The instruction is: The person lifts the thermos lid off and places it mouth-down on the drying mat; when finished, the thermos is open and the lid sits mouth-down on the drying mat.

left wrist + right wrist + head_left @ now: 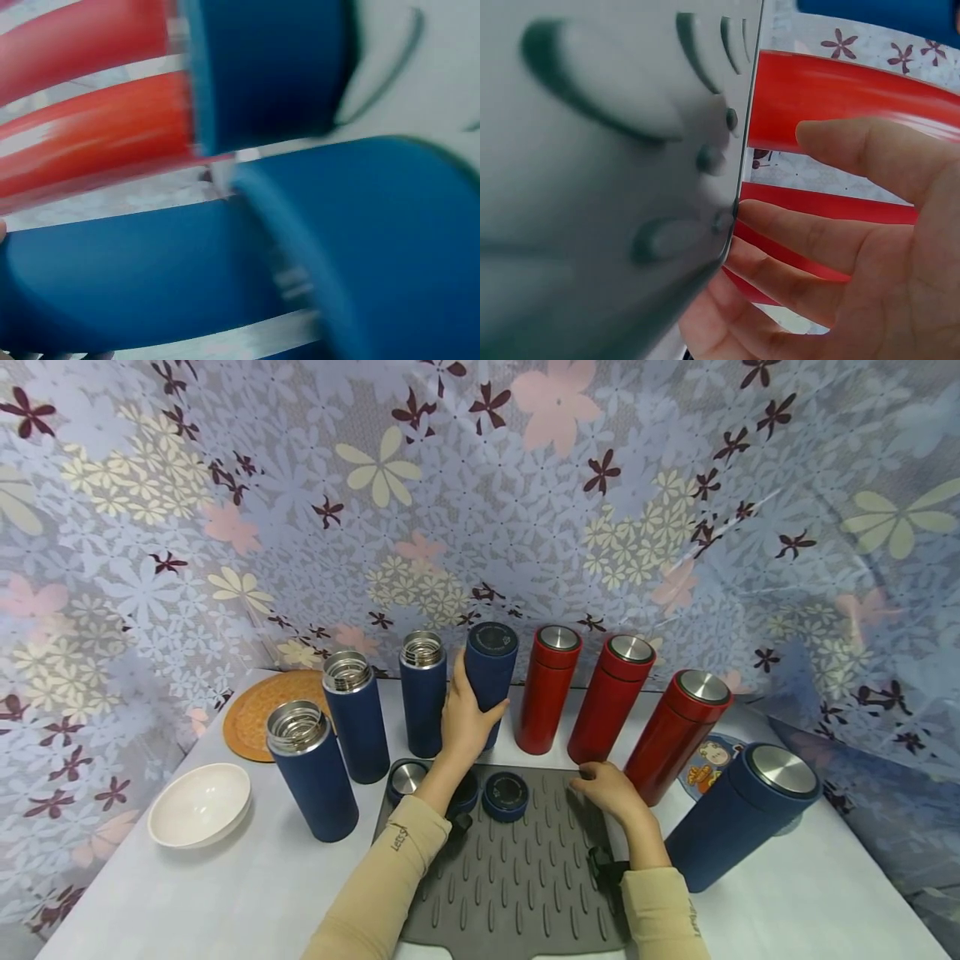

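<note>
My left hand (pixel 467 718) grips a dark blue flask (pixel 491 678) behind the mat. A dark printed disc forms the flask's top; I cannot tell whether that is lid or base. In the left wrist view the blue flask body (pixel 135 277) lies behind two close, blurred lids (pixel 375 232). On the grey ribbed mat (pixel 517 885) sit a dark-faced lid (pixel 506 796), a silver-topped lid (pixel 408 776) and another lid partly hidden by my left wrist. My right hand (pixel 611 789) is at the mat's far right corner, fingers extended at its edge, holding nothing.
Three lidless blue flasks (pixel 315 772) stand on the left, near a white bowl (pixel 198 806) and an orange round board (pixel 247 714). Three red flasks (pixel 551 689) stand behind the mat to the right. A silver-topped blue flask (pixel 738 818) and a cartoon-printed plate (pixel 708 760) are far right.
</note>
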Motion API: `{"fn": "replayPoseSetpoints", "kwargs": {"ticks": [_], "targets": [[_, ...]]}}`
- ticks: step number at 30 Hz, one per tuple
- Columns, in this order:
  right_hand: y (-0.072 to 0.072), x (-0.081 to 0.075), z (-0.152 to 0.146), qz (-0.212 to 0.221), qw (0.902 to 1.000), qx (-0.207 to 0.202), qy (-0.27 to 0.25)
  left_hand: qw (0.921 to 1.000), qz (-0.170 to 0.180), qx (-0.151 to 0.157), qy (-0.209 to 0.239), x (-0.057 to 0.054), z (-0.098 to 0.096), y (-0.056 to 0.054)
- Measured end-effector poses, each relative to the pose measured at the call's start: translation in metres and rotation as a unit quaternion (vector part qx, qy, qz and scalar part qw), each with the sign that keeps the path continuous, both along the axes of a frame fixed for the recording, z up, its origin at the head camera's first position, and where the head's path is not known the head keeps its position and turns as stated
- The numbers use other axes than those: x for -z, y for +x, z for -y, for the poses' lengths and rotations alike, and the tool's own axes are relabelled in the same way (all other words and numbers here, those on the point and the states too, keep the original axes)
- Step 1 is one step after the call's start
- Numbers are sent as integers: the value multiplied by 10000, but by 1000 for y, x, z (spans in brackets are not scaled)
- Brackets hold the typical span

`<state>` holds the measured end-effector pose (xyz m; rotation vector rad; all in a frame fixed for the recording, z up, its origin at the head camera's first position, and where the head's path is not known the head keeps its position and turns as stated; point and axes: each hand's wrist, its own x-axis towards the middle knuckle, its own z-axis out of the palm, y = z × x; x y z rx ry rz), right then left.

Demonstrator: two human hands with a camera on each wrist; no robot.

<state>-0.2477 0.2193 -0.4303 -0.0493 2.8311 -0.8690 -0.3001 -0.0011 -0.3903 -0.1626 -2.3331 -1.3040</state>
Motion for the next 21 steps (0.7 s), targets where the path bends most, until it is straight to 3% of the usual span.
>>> {"fn": "replayPoseSetpoints", "kwargs": {"ticks": [5,11,21], "targets": [[0,-1,0,28,10000,24,-3,9988,-197,-16,446,-11,11,17],[0,-1,-1,0,10000,-10,17,9951,-341,207,905,-13,27,42],[1,0,0,-64,10000,-36,16,9868,-1399,499,641,-12,47,66]]}}
